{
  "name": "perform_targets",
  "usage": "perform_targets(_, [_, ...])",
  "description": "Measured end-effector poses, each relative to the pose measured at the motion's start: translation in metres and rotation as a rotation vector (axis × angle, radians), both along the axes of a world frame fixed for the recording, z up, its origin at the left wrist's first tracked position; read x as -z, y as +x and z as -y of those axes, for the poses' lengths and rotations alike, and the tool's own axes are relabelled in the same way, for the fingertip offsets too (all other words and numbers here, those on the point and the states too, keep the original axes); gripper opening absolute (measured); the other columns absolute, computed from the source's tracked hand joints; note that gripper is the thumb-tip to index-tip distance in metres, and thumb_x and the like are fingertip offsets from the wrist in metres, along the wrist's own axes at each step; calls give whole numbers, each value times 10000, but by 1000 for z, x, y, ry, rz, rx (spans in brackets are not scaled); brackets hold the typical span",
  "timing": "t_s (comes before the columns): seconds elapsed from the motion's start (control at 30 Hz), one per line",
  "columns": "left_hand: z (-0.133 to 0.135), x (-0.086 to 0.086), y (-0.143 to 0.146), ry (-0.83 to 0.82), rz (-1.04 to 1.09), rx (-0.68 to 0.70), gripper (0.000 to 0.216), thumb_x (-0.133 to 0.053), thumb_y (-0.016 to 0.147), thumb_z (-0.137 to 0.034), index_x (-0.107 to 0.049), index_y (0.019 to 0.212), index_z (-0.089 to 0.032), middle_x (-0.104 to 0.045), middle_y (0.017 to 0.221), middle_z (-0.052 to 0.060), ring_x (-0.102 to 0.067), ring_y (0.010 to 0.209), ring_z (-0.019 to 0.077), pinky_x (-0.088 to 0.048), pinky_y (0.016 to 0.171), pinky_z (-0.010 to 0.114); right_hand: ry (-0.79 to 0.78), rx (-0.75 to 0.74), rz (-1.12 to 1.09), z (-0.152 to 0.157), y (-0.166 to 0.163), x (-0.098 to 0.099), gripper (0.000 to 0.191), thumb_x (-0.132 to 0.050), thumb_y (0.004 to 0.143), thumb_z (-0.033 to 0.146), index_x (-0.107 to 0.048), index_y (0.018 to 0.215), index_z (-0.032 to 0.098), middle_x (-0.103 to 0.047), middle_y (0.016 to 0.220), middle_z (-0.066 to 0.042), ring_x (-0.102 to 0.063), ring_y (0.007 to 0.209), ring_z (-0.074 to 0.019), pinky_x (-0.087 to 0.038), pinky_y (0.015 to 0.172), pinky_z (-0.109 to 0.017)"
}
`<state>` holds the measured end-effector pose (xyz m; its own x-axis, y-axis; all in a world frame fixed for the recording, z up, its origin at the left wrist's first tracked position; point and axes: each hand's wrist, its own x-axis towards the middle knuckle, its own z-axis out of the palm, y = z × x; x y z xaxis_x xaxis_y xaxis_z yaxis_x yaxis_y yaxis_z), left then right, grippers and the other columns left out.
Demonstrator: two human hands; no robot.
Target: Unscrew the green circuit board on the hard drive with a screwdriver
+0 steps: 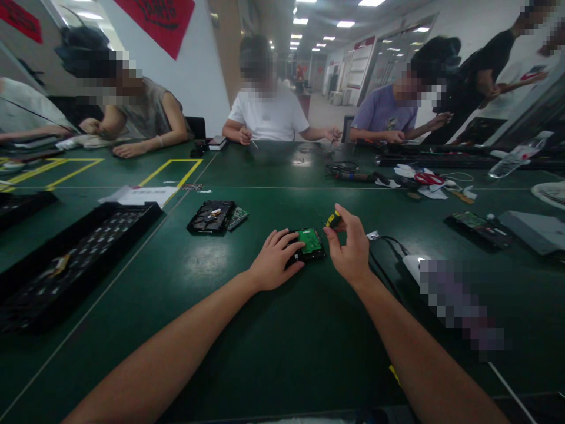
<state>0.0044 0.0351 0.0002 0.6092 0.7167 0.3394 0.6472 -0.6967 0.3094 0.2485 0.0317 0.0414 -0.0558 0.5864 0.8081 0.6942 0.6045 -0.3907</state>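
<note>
A hard drive [314,254] with a green circuit board [309,238] facing up lies on the table in front of me. My left hand [279,259] holds it from the left, fingers spread over its top and the thumb along its near side. In my right hand [351,247] is a small yellow and black screwdriver [333,219], pinched between thumb and fingers. The screwdriver is tilted, its shaft pointing down toward the right edge of the board. Whether the tip touches a screw is too small to see.
An opened drive [209,218] with a loose circuit board [238,218] lies left. A long black tray [83,259] stands farther left. At right are a cable [388,238], a white device [415,265] and another drive [479,229]. Several people sit across the green table [212,365].
</note>
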Motion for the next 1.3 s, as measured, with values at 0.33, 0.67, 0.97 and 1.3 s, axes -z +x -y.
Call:
perform_targets(0.33, [1, -1, 0, 4, -13, -3, 546, -664, 1023, -454, -565, 1526, -264, -511, 1623, 120, -355, 1574, 397, -252, 1306, 687, -34, -77, -17, 1, -1, 2, 598, -592, 1058, 332, -410, 1627, 303, -653, 1401, -138, -708, 1144, -284, -650, 964, -518])
perform_targets(0.67, [0, -1, 1, 11, -10, -5, 533, -664, 1022, -454, -572, 1517, -276, -515, 1622, 108, -373, 1562, 396, -262, 1302, 687, -43, -94, -42, -2, 0, 7, 616, -496, 1095, 286, -316, 1682, 332, -638, 1466, -127, -719, 1157, -276, -631, 1014, -527])
perform_targets(0.97, [0, 1, 0, 6, 5, 1, 548, -684, 1009, -444, -571, 1521, -283, -518, 1618, 114, -367, 1567, 400, -256, 1300, 695, 49, 5, -10, 0, -1, 1, 573, -708, 1006, 337, -503, 1540, 302, -661, 1213, -107, -673, 985, -262, -659, 820, -465])
perform_targets(1.3, [0, 0, 1, 10, 5, -2, 537, -685, 1009, -442, -585, 1510, -277, -526, 1612, 111, -376, 1563, 399, -252, 1302, 695, -20, -67, -46, 1, -3, 5, 611, -585, 1063, 285, -384, 1640, 314, -625, 1399, -135, -704, 1109, -264, -640, 972, -509])
